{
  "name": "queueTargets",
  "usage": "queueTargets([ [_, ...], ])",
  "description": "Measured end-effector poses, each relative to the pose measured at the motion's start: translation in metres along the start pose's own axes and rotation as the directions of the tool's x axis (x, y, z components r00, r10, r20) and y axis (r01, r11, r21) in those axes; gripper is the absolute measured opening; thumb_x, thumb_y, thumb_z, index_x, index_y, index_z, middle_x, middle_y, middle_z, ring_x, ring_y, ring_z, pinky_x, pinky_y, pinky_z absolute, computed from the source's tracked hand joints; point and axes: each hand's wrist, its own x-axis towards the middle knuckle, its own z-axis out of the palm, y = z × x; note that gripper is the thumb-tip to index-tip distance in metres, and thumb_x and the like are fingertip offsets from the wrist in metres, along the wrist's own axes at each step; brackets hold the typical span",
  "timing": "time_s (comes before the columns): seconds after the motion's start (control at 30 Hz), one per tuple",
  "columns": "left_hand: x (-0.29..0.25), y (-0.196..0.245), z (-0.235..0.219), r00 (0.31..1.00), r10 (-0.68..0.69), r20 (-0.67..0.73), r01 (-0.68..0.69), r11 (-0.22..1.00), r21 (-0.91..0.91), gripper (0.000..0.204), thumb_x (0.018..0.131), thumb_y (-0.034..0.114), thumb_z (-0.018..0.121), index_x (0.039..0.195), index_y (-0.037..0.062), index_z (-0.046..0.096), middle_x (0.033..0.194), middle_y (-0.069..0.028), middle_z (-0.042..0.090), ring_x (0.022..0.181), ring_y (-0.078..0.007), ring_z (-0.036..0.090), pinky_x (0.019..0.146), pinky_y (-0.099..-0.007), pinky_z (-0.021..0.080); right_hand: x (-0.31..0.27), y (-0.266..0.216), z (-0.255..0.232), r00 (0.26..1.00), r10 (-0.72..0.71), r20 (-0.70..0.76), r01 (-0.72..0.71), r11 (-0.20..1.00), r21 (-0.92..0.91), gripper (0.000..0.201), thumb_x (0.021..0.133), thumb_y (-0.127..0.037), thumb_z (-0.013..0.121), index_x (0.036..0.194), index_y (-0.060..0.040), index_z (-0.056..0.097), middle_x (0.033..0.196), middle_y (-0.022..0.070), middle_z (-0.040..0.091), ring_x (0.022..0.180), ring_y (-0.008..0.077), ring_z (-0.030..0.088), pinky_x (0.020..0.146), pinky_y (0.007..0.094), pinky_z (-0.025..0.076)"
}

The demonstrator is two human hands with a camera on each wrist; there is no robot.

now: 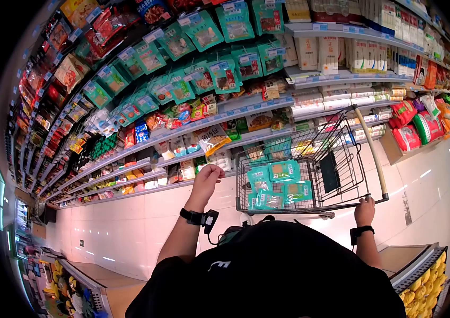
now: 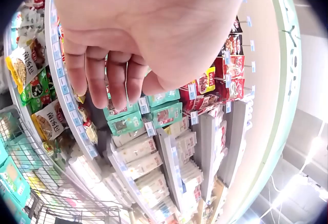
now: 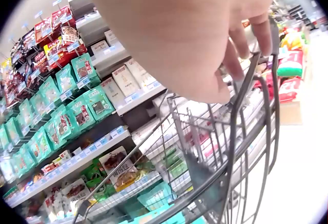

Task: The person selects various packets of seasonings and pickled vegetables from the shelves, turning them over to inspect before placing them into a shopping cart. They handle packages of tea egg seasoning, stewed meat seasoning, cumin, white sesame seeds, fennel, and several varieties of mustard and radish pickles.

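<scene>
The right hand (image 1: 364,210) is gripping the cart handle (image 1: 372,153); the left hand (image 1: 207,177) is hanging loosely curled, holding nothing, near the shelf packets (image 1: 211,139).

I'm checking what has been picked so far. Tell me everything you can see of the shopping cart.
The shopping cart is a dark wire-mesh basket on a metal frame, with a pale, wood-coloured push bar. It stands upright on the light tiled floor, close beside the snack shelves. Inside lie several teal green packets, loosely stacked flat. The right hand grips the cart's frame at the near end of the bar. The left hand is raised toward the shelves, apart from the cart.
</scene>
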Motion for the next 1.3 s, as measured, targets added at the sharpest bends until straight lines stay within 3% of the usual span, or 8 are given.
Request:
queueTargets([
  [0.2,0.010,-0.001,0.003,0.999,-0.024,0.037,0.024,1.000,-0.009,0.012,0.093,0.014,0.047,0.093,0.0068,0.057,0.093,-0.0039,0.063,0.089,-0.0135,0.060,0.076,-0.0267,0.047,-0.033,-0.053,0.021,0.939,-0.143,0.314,0.014,0.926,0.378,0.030,0.070,-0.005,0.061,0.100,-0.0016,0.064,0.105,0.0202,0.060,0.104,0.0356,0.053,0.091,0.0419,0.045],
  [0.43,0.022,0.004,0.010,0.998,-0.019,0.061,0.020,1.000,-0.016,0.012,0.093,0.015,0.047,0.093,0.0071,0.057,0.093,-0.0035,0.063,0.088,-0.0131,0.060,0.075,-0.0264,0.046,-0.067,-0.053,0.084,0.762,-0.407,0.503,0.218,0.894,0.392,0.038,0.078,-0.024,0.061,0.113,-0.0076,0.060,0.118,0.0174,0.058,0.116,0.0358,0.048,0.099,0.0445,0.040],
  [0.57,0.026,0.007,0.011,0.997,-0.005,0.077,0.005,1.000,-0.001,0.013,0.094,0.017,0.050,0.094,0.0059,0.058,0.091,-0.0030,0.063,0.086,-0.0125,0.059,0.075,-0.0273,0.047,-0.082,-0.043,0.106,0.614,-0.303,0.729,0.153,0.952,0.266,0.054,0.083,-0.031,0.059,0.133,-0.0164,0.045,0.138,0.0162,0.042,0.128,0.0371,0.037,0.103,0.0452,0.038],
  [0.7,0.027,0.013,0.006,0.997,0.000,0.082,-0.004,0.999,0.043,0.012,0.094,0.015,0.048,0.092,0.0067,0.057,0.092,-0.0033,0.063,0.087,-0.0124,0.059,0.075,-0.0261,0.046,-0.075,-0.061,0.089,0.832,-0.264,0.488,-0.031,0.856,0.516,0.068,0.076,-0.006,0.062,0.138,-0.0105,0.034,0.133,0.0245,0.041,0.122,0.0434,0.041,0.101,0.0448,0.039],
  [0.77,0.029,0.011,0.001,0.997,-0.006,0.074,0.003,0.999,0.050,0.012,0.094,0.016,0.049,0.093,0.0063,0.057,0.092,-0.0028,0.063,0.087,-0.0122,0.059,0.075,-0.0265,0.046,-0.063,-0.075,0.090,0.929,-0.261,0.263,0.086,0.843,0.531,0.069,0.074,-0.001,0.060,0.137,-0.0104,0.035,0.137,0.0243,0.034,0.120,0.0430,0.042,0.099,0.0443,0.041],
  [0.87,0.029,0.009,-0.001,0.997,-0.015,0.079,0.009,0.997,0.070,0.013,0.094,0.016,0.049,0.093,0.0065,0.057,0.092,-0.0022,0.063,0.087,-0.0120,0.059,0.075,-0.0266,0.046,-0.040,-0.091,0.086,0.898,-0.286,0.335,0.108,0.880,0.462,0.071,0.073,-0.004,0.061,0.139,-0.0118,0.034,0.143,0.0218,0.029,0.122,0.0415,0.041,0.098,0.0446,0.042],
  [1.03,0.025,0.006,-0.012,0.993,0.014,0.118,-0.034,0.985,0.169,0.013,0.095,0.017,0.049,0.094,0.0071,0.058,0.091,-0.0014,0.062,0.087,-0.0114,0.058,0.075,-0.0266,0.046,-0.020,-0.098,0.124,0.680,-0.114,0.724,-0.084,0.969,0.231,0.081,0.072,-0.011,0.063,0.144,-0.0173,0.027,0.152,0.0125,0.017,0.125,0.0379,0.041,0.099,0.0439,0.042],
  [1.3,0.015,0.007,-0.038,0.995,-0.085,0.051,0.070,0.966,0.249,0.011,0.094,0.014,0.050,0.093,0.0057,0.057,0.090,-0.0006,0.061,0.087,-0.0104,0.057,0.075,-0.0266,0.046,0.011,-0.091,0.156,0.775,0.062,0.628,-0.227,0.956,0.186,0.072,0.067,-0.012,0.067,0.134,-0.0115,0.041,0.139,0.0202,0.033,0.122,0.0390,0.043,0.100,0.0420,0.042],
])
